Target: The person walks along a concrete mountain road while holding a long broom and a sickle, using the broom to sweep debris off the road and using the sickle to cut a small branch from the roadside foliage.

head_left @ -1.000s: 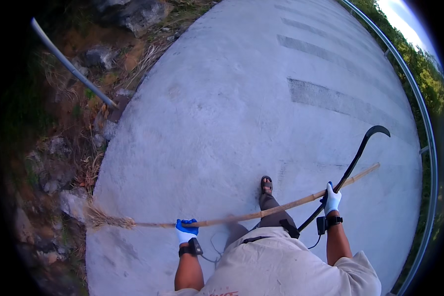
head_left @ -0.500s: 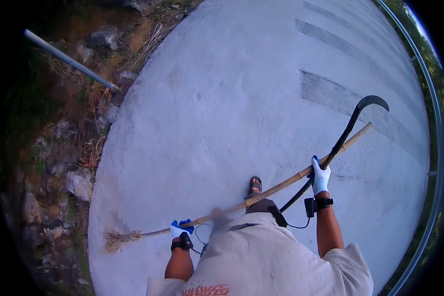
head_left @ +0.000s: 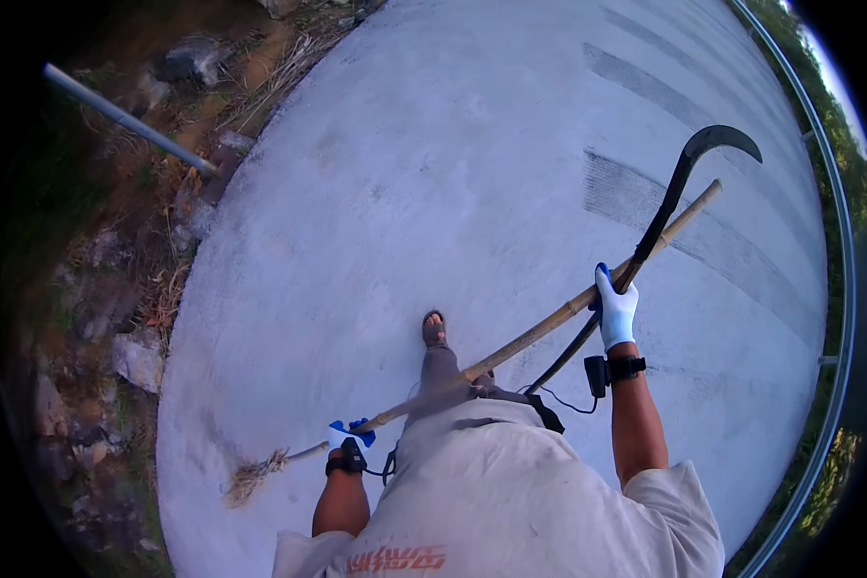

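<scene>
A broom with a long bamboo handle (head_left: 525, 340) slants across the front of my body, its straw head (head_left: 252, 479) low on the left. My left hand (head_left: 349, 439), in a white and blue glove, is closed round the handle not far from the straw. Farther up, my right hand (head_left: 617, 306), gloved the same way, grips the bamboo together with the dark shaft of a long-handled sickle (head_left: 669, 200). The sickle's hooked blade points up and right, past the bamboo's end. Its lower shaft runs down beside my waist, where the end is hidden.
Pale concrete road (head_left: 356, 222) lies underfoot, with grooved dark strips (head_left: 645, 197) at the upper right. Rocks (head_left: 140, 361) and dry plants border it on the left, where a metal post (head_left: 130, 120) stands. A metal guardrail (head_left: 848, 279) follows the right side.
My foot has come forward and left in a step. Both tools' upper ends have swung upward with my right hand; the straw head has shifted slightly right.
</scene>
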`<state>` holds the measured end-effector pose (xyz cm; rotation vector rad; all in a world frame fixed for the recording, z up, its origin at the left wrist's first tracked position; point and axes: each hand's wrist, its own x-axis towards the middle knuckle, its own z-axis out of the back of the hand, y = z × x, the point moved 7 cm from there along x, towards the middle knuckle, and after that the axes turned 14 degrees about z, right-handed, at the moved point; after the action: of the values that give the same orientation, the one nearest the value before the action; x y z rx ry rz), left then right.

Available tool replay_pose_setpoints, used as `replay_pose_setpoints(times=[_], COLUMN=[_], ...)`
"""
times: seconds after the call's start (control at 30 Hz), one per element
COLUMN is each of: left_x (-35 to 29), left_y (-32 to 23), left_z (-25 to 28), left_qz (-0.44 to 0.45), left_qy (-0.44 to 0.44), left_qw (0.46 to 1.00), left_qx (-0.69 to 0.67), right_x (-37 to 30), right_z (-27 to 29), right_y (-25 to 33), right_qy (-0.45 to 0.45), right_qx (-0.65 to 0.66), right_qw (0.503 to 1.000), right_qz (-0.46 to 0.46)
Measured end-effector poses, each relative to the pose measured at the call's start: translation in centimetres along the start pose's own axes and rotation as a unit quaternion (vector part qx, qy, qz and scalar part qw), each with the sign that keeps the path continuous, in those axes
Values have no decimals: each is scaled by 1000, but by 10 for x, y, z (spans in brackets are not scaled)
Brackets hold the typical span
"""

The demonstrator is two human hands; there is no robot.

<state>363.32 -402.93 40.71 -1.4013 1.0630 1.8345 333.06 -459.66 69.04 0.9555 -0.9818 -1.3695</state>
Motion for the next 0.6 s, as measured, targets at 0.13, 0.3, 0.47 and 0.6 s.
replay_pose_setpoints(times=[0.13, 0.3, 0.47, 0.6], left_x=[59, 52, 28, 5], left_y=[-5, 17, 42, 58], left_z=[-77, -226, -354, -403], left_qz=[12, 3, -51, -50], left_qy=[5, 59, 225, 318], left_qw=[998, 992, 962, 931], left_qx=[55, 110, 144, 174], right_x=[10, 18, 25, 33], right_z=[21, 61, 85, 95], right_y=[-41, -59, -76, -102], right_qy=[-61, -161, -234, -256], right_qx=[1, 0, 24, 54], right_qw=[998, 987, 971, 964], right_qz=[6, -16, -31, -36])
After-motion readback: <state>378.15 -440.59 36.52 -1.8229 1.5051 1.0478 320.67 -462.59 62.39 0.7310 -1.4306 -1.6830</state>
